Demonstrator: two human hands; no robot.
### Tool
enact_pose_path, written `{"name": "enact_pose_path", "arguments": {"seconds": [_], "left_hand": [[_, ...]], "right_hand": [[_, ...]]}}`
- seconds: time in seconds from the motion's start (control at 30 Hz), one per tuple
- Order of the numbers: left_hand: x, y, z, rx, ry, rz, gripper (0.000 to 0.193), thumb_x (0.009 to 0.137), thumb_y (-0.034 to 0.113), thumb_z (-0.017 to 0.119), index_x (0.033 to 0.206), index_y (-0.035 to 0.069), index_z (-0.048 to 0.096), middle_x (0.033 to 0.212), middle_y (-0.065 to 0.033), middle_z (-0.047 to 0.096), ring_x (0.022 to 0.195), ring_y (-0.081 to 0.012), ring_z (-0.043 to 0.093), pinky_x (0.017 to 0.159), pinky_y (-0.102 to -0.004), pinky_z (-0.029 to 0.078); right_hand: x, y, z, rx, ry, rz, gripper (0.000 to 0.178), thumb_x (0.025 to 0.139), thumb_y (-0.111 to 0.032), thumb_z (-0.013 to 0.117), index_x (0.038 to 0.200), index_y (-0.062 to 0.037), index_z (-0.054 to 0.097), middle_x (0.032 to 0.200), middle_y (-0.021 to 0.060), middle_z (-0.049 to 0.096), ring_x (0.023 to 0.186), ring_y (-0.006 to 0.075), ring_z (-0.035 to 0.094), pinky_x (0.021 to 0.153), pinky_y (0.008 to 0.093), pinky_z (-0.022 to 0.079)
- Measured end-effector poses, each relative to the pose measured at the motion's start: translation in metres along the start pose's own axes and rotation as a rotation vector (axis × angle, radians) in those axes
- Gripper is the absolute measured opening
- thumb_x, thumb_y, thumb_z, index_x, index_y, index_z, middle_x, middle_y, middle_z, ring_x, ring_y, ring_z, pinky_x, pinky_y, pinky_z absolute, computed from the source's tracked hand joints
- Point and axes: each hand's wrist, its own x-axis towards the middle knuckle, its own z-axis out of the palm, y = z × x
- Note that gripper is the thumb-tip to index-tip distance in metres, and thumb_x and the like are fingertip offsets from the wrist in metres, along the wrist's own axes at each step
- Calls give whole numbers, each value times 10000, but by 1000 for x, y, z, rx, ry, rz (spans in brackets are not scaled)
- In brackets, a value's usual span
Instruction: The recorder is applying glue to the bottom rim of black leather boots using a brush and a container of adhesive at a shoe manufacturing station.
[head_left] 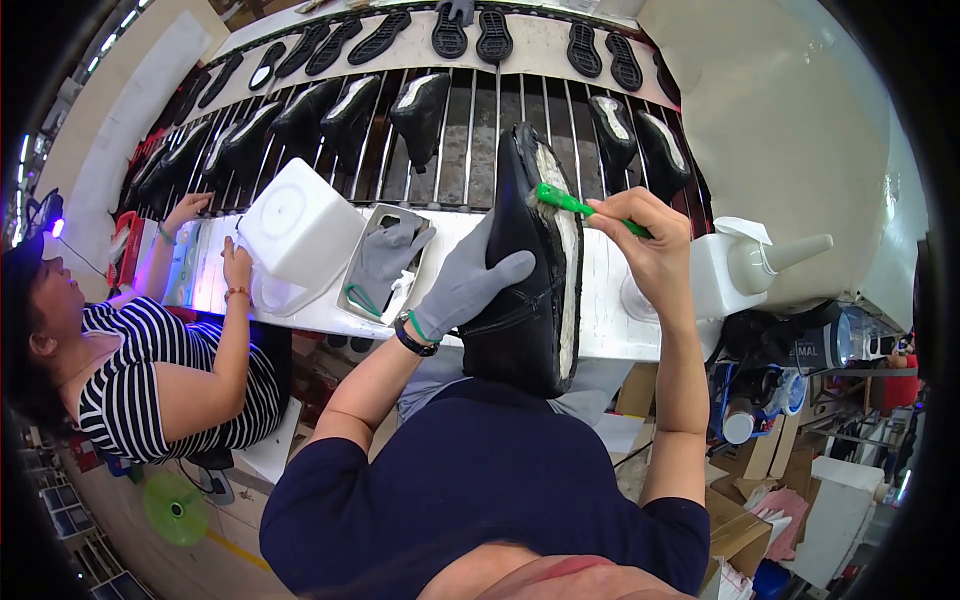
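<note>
Worn on the head, looking steeply down over the chest and navy sleeves onto the white desk (330, 310) straight ahead. Wide fisheye: straight edges bowed, corners lost to a dark round rim. Very near to the hands, left hand (462, 285) and right hand (640, 240), raised close beneath the lens with the black shoe (520, 300) between them, forearms entering from the lower edge. Farther ahead, at the top, a slatted rack (470, 130) of shoes. At the left edge, a seated co-worker in a striped top (140, 390); at the right, cluttered shelves and boxes. Only one view, so no overlap.
</note>
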Motion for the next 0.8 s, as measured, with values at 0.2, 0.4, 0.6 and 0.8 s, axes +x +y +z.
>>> {"name": "enact_pose_path", "arguments": {"seconds": [0.2,0.4,0.6,0.8], "left_hand": [[-3,-4,1,192,36,109,797,843,458,742,1432,17,435,1208,-147,676,1107,-250,656,969,-350,484],[-4,-4,-4,248,9,86,809,837,438,754,1446,20,425,1207,-148,681,1100,-250,664,967,-345,489],[-1,-5,-11,0,-38,48,801,858,422,746,1427,-41,425,1259,-114,623,1126,-169,598,991,-315,464],[-1,-7,-14,-136,-17,-3,801,868,467,704,1412,-59,442,1286,-117,591,1132,-174,585,986,-316,467]], "right_hand": [[23,3,5,-97,58,122,115,824,-87,769,906,-9,748,797,55,704,622,108,571,570,258,437],[46,19,-2,-89,54,138,139,822,-159,785,890,-40,766,739,10,699,551,56,405,506,250,313],[50,19,-19,140,-341,151,104,826,-124,790,861,-30,762,698,-23,663,582,25,385,524,222,303],[38,19,-27,197,-579,162,97,785,-63,804,822,3,744,756,39,685,706,101,605,639,262,448]]}}
